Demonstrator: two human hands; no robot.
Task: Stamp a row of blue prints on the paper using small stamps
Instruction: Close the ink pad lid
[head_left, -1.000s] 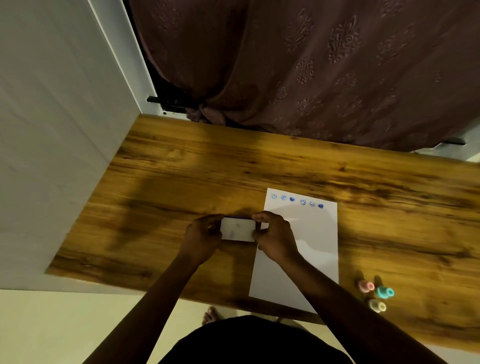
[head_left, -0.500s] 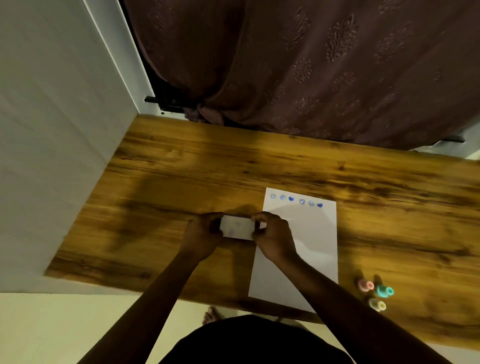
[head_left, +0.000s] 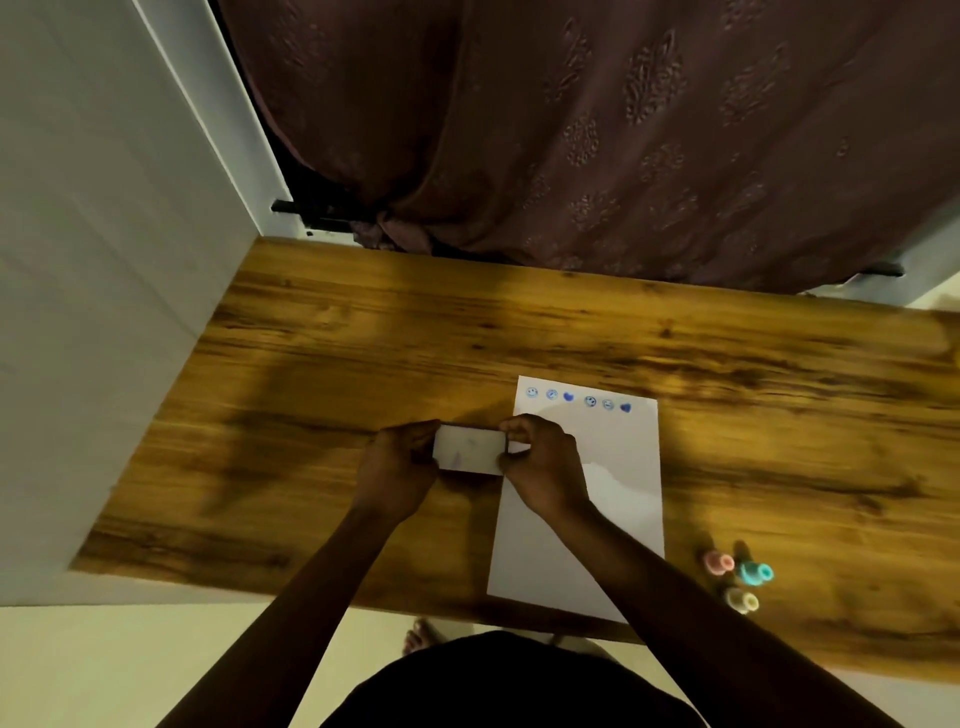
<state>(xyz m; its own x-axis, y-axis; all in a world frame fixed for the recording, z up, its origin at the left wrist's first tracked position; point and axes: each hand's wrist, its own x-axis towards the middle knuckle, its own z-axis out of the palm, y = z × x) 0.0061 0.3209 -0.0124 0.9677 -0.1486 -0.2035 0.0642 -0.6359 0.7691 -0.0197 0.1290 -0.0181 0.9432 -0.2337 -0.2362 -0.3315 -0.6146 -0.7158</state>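
From the head camera, the left hand and the right hand are together gripping a small white rectangular box, the left pinching its left end and the right pinching its right end. The box is showing faint bluish smudges on its top face and is sitting just off the left edge of the white rectangular sheet of paper, which is lying flat on the brown wood-grain table. A row of six small blue prints is running along the paper's far edge. Three small stamps are standing clustered to the right of the paper near the table's near edge: a pink stamp, a teal stamp and a yellow stamp. A dark maroon patterned curtain is hanging behind the table.
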